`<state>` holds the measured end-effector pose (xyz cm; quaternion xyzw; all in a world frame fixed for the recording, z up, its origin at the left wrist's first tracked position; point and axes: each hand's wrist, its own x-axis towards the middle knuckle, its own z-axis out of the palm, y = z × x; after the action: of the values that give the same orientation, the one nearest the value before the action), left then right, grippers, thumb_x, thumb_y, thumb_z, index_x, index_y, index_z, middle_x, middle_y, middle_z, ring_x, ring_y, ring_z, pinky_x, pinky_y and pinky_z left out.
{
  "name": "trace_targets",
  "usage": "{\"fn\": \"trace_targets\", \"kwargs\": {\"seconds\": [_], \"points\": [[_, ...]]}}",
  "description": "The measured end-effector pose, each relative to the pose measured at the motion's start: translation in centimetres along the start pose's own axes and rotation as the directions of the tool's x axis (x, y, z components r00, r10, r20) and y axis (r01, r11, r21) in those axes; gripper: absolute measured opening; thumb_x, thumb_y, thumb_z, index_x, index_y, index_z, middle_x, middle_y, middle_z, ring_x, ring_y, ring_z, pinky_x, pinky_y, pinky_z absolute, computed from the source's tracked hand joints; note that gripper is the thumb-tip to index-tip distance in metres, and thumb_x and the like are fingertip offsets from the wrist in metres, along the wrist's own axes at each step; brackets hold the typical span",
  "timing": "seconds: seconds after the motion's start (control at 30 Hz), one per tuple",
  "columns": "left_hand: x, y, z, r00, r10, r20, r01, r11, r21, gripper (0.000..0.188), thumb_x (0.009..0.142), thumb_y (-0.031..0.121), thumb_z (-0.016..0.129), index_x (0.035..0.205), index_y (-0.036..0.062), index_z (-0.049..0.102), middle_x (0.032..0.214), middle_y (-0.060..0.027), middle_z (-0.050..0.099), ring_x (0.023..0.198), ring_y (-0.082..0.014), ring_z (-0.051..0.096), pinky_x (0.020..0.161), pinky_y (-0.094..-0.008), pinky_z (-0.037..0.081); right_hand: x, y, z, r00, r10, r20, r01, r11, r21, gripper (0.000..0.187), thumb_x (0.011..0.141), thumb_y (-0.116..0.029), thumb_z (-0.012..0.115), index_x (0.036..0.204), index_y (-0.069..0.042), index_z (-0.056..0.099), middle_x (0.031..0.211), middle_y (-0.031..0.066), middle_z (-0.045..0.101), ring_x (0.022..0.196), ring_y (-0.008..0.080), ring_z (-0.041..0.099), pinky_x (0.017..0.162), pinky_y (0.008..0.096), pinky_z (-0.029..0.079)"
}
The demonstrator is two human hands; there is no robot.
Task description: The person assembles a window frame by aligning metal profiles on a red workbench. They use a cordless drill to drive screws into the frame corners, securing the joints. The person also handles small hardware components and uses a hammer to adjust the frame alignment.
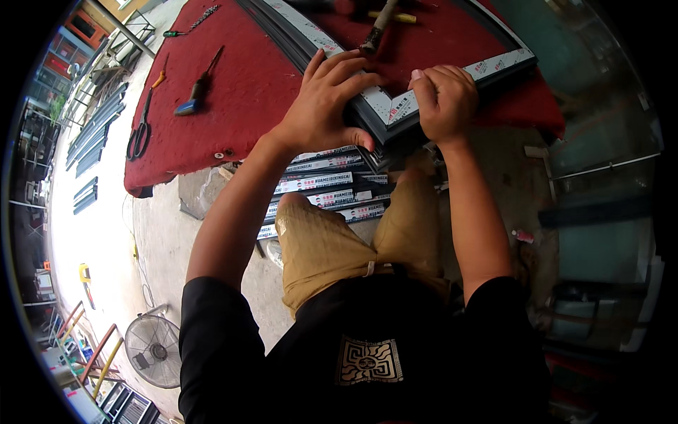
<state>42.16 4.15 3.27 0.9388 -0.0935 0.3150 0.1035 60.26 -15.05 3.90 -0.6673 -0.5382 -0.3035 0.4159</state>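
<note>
A dark grey metal frame (366,115), its face covered with white printed film, lies over the near edge of a red-covered table (240,124). Two of its bars meet in a mitred corner pointing toward me. My left hand (321,99) spans the left bar, with the fingers spread across its top and the thumb at the outer side near the corner. My right hand (446,99) is closed around the right bar just past the corner; its underside is hidden. Beyond the corner, a hammer (379,27) lies on the red cloth inside the frame.
Left on the table are a blue-ended screwdriver (192,102), black scissors (139,138) and an orange-handled tool (159,76). Film-covered bars (318,185) lie below the table's edge. A fan (153,350) stands at the lower left, glass panels (600,261) at the right.
</note>
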Motion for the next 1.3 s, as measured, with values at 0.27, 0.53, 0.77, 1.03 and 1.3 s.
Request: {"fn": "trace_targets", "kwargs": {"seconds": [0.27,0.53,0.77,1.03,1.3], "points": [[0.0,0.0,-0.8,1.0,-0.019,-0.017,0.019,0.999,-0.036,0.108,0.064,0.088,0.082,0.145,0.0184,0.068,0.15,-0.0142,0.061,0.156,-0.0414,0.044,0.13,-0.0683,0.021,0.3,-0.2,0.0,1.0,-0.023,0.014,0.023,1.0,0.009,0.029,0.097,-0.018,0.067,0.071,-0.006,0.068,0.073,0.0129,0.068,0.074,0.0381,0.066,0.074,0.0486,0.05],[-0.4,0.5,-0.9,0.998,-0.055,-0.033,0.05,0.991,-0.126,0.107,0.065,0.084,0.085,0.147,0.0175,0.067,0.153,-0.0152,0.059,0.157,-0.0405,0.043,0.131,-0.0681,0.021,0.5,-0.8,-0.8,0.993,0.004,0.121,0.0,0.999,-0.034,0.029,0.098,-0.019,0.067,0.073,-0.005,0.066,0.075,0.0143,0.067,0.078,0.0395,0.065,0.076,0.0504,0.049],[-0.5,0.5,-1.3,0.998,-0.047,-0.03,0.041,0.986,-0.161,0.107,0.065,0.084,0.084,0.147,0.0173,0.067,0.154,-0.0145,0.059,0.156,-0.0393,0.044,0.131,-0.0687,0.021,0.7,-1.3,-1.0,0.994,-0.017,0.11,0.02,0.999,-0.028,0.028,0.098,-0.016,0.066,0.072,-0.004,0.064,0.076,0.0152,0.067,0.078,0.0398,0.065,0.078,0.0495,0.049],[-1.1,0.7,-1.1,0.996,-0.066,-0.056,0.056,0.983,-0.172,0.108,0.065,0.084,0.085,0.148,0.0176,0.065,0.156,-0.0146,0.058,0.157,-0.0406,0.043,0.131,-0.068,0.022,0.5,-1.5,-0.7,0.995,-0.015,0.1,0.019,0.999,-0.041,0.03,0.098,-0.018,0.064,0.071,-0.004,0.064,0.075,0.0155,0.067,0.078,0.0399,0.065,0.077,0.0495,0.049],[-0.8,0.8,-1.2,0.996,-0.05,-0.068,0.037,0.983,-0.18,0.107,0.067,0.081,0.084,0.149,0.0163,0.064,0.158,-0.0154,0.056,0.157,-0.0406,0.042,0.13,-0.0692,0.022,0.6,-1.0,-0.7,0.995,-0.009,0.103,0.012,0.999,-0.033,0.029,0.099,-0.017,0.062,0.072,-0.006,0.066,0.076,0.0146,0.068,0.079,0.039,0.065,0.078,0.0495,0.049]]}}
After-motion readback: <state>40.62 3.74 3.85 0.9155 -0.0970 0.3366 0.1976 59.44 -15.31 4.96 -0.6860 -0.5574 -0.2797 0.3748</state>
